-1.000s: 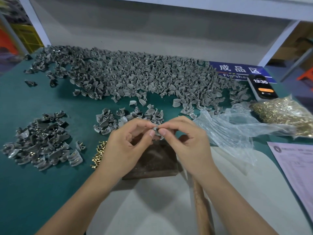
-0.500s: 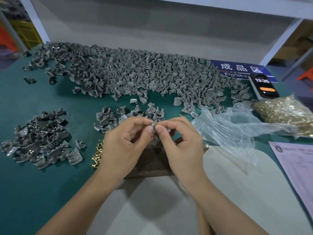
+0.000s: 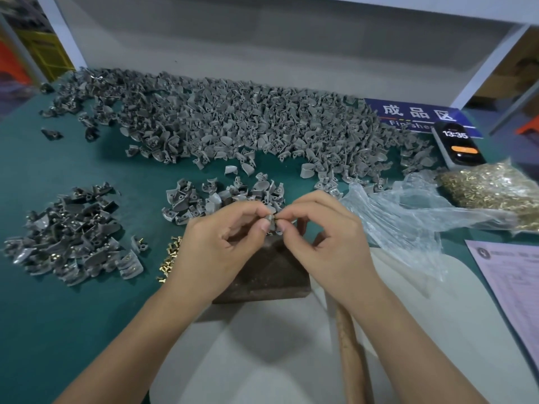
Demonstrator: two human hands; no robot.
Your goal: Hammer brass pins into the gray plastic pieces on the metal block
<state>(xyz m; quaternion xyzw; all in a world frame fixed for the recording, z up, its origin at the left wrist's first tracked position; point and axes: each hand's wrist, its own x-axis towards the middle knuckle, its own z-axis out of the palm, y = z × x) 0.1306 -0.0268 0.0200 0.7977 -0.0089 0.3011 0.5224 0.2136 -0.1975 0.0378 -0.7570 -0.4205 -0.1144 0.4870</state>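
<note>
A: Nearest item?
B: A wooden handle (image 3: 350, 360) is seen at 6 o'clock, under the right forearm.
A: Hands?
B: One gray plastic piece (image 3: 271, 223) is pinched by the left hand (image 3: 221, 249); a brass pin (image 3: 276, 218) is pinched against it by the right hand (image 3: 329, 243), both just above the metal block (image 3: 262, 275).
A: Farther out?
B: Loose pins (image 3: 169, 259) at 9 o'clock, a pinned-pieces pile (image 3: 73, 234) beyond; bulk gray pile (image 3: 233, 126) at 12; bagged pins (image 3: 495, 191) at 2.

Between the fingertips (image 3: 264, 226) the gray piece (image 3: 271, 225) and brass pin (image 3: 276, 219) are mostly covered and too small to read, while below them the hands hide much of the metal block (image 3: 262, 275).
</note>
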